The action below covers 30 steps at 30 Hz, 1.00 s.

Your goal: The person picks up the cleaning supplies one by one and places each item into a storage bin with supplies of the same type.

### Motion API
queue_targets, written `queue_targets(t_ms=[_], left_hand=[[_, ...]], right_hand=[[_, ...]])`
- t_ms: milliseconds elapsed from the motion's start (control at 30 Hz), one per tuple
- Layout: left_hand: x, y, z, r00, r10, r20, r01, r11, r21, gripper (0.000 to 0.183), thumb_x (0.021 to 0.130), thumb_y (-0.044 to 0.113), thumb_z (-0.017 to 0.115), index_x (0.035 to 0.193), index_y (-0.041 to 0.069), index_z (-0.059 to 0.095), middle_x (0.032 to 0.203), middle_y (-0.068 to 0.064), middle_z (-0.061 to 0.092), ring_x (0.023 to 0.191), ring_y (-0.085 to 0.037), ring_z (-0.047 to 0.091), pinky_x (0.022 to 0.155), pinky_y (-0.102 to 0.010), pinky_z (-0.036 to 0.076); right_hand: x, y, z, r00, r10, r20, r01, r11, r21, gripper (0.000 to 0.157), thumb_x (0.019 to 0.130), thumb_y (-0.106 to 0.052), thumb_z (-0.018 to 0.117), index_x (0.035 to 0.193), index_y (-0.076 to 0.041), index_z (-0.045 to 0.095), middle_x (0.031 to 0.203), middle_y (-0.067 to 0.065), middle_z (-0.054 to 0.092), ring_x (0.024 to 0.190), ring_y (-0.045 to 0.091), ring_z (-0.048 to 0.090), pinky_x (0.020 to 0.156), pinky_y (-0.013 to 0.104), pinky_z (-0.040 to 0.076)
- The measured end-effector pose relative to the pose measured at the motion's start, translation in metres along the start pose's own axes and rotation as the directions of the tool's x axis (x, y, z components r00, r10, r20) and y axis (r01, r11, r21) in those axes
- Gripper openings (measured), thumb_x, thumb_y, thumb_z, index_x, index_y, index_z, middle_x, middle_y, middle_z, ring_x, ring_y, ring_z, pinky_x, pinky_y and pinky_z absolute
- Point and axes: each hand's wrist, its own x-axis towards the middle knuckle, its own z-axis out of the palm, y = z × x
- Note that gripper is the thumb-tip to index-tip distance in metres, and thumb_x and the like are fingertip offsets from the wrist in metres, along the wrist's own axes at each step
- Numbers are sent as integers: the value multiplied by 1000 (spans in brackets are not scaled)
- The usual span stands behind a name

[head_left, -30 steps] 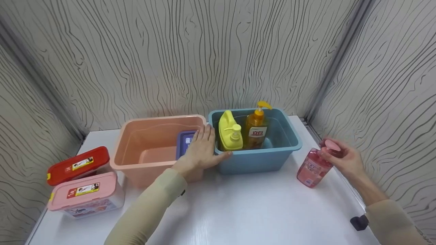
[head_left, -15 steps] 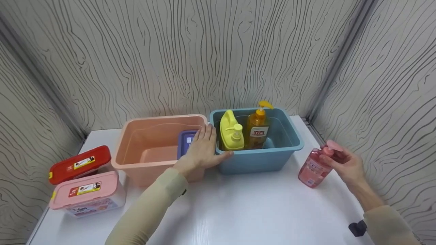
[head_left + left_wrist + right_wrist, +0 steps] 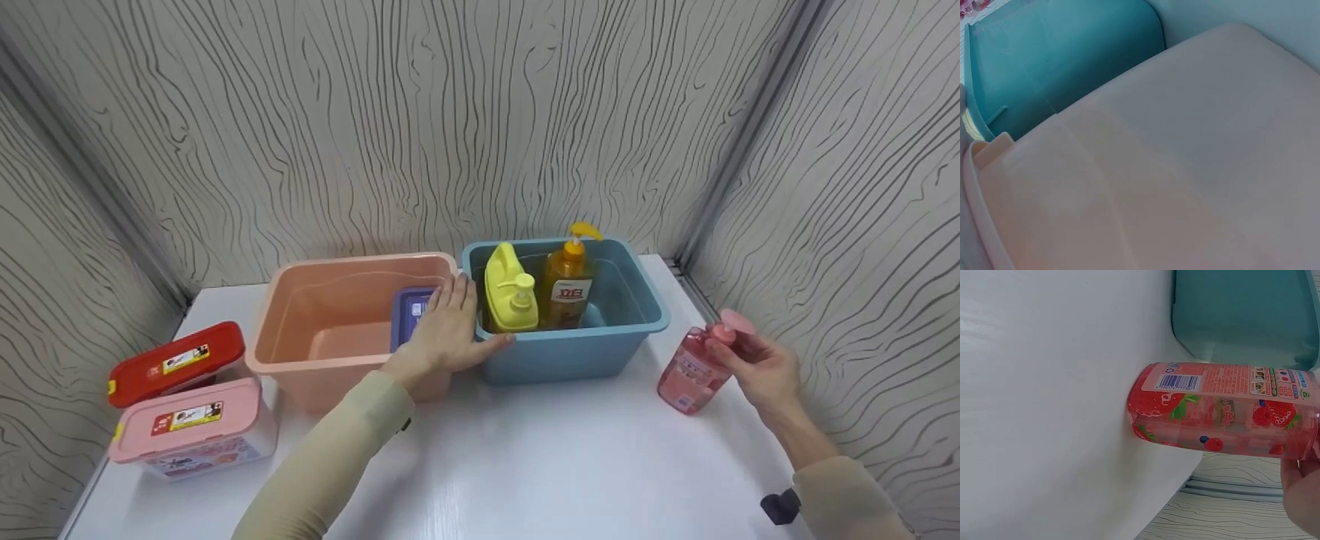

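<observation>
At the right of the head view, my right hand [image 3: 769, 371] grips a pink pump bottle [image 3: 691, 375] by its neck, just under the pump head. Strawberries and a barcode label show on the bottle [image 3: 1219, 408] in the right wrist view. My left hand [image 3: 444, 330] lies with fingers straight over the adjoining rims of the peach bin [image 3: 349, 365] and the blue bin [image 3: 562, 352]. In the blue bin stand a yellow jug with a pump [image 3: 510, 296] and an amber pump bottle [image 3: 568, 289]. Inside the peach bin is a purple-lidded box [image 3: 409, 311], partly hidden by my left hand.
Left of the peach bin, a red-lidded box [image 3: 176, 364] sits behind a pink-lidded box [image 3: 195, 435] on the white table [image 3: 525, 465]. Patterned wall panels [image 3: 480, 120] enclose the back and both sides.
The view has shifted very slightly. My right wrist has moved a little toward me and to the left, while the pink pump bottle stays nearly in place. My left hand has not moved.
</observation>
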Motion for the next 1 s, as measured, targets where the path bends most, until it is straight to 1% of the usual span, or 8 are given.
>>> queue_targets(t_ms=[100, 167, 333, 400, 567, 767, 867, 1000], left_hand=[[0, -1, 0, 1000, 5, -1, -5, 1000, -10, 129, 96, 96, 37, 180, 2, 9, 192, -18, 3, 181, -34, 3, 148, -53, 4], [1, -2, 0, 1000, 5, -1, -5, 1000, -13, 130, 96, 97, 37, 180, 2, 9, 192, -18, 3, 181, -34, 3, 148, -53, 4], [1, -3, 1, 1000, 2, 2, -2, 1000, -8, 130, 95, 97, 37, 180, 2, 8, 192, -18, 3, 181, -33, 3, 148, -53, 3], [1, -3, 0, 1000, 3, 4, -3, 1000, -9, 130, 96, 96, 38, 180, 2, 8, 192, -18, 3, 181, -33, 3, 148, -53, 3], [0, -1, -1, 1000, 7, 6, -7, 1000, -10, 130, 96, 95, 38, 180, 2, 7, 192, -18, 2, 181, -34, 2, 148, -53, 3], [0, 0, -2, 1000, 4, 8, -4, 1000, 1, 128, 97, 94, 38, 180, 3, 6, 192, -17, 2, 181, -33, 2, 148, -52, 3], [0, 0, -2, 1000, 2, 8, -2, 1000, 5, 127, 97, 94, 39, 180, 2, 7, 192, -18, 3, 181, -33, 2, 148, -52, 4], [0, 0, -2, 1000, 0, 7, 0, 1000, 14, 128, 97, 94, 39, 180, 2, 7, 191, -19, 4, 181, -34, 3, 148, -52, 4]], right_hand=[[2, 1, 1, 1000, 28, -13, -28, 998, 51, 35, 102, -9, 83, 136, -16, 80, 103, -30, 80, 98, -11, 73, 87, 5, 60], [3, 0, 1, 999, 41, -15, -40, 997, 67, 34, 102, -9, 83, 135, -16, 81, 102, -29, 80, 97, -11, 73, 86, 5, 60], [3, -1, 2, 1000, 23, -19, -23, 1000, -12, 37, 104, -13, 82, 140, -9, 78, 101, -32, 79, 95, -10, 72, 86, 5, 60], [3, -2, 2, 1000, 21, -21, -22, 999, -27, 37, 104, -15, 82, 140, -9, 78, 101, -33, 78, 95, -11, 72, 86, 5, 60], [2, -3, 2, 999, 21, -29, -22, 999, -27, 34, 104, -16, 82, 138, -14, 80, 102, -34, 78, 97, -12, 73, 86, 4, 59], [2, -2, 2, 1000, -2, -31, 2, 1000, -15, 32, 104, -12, 81, 136, -10, 80, 101, -31, 79, 95, -10, 73, 85, 5, 60], [2, -1, 2, 999, -12, -32, 12, 1000, 2, 29, 104, -10, 81, 133, -11, 82, 100, -29, 80, 93, -9, 73, 85, 6, 60], [2, 0, 2, 1000, -5, -27, 5, 1000, 25, 28, 103, -9, 82, 131, -11, 83, 100, -29, 81, 94, -10, 74, 85, 5, 60]])
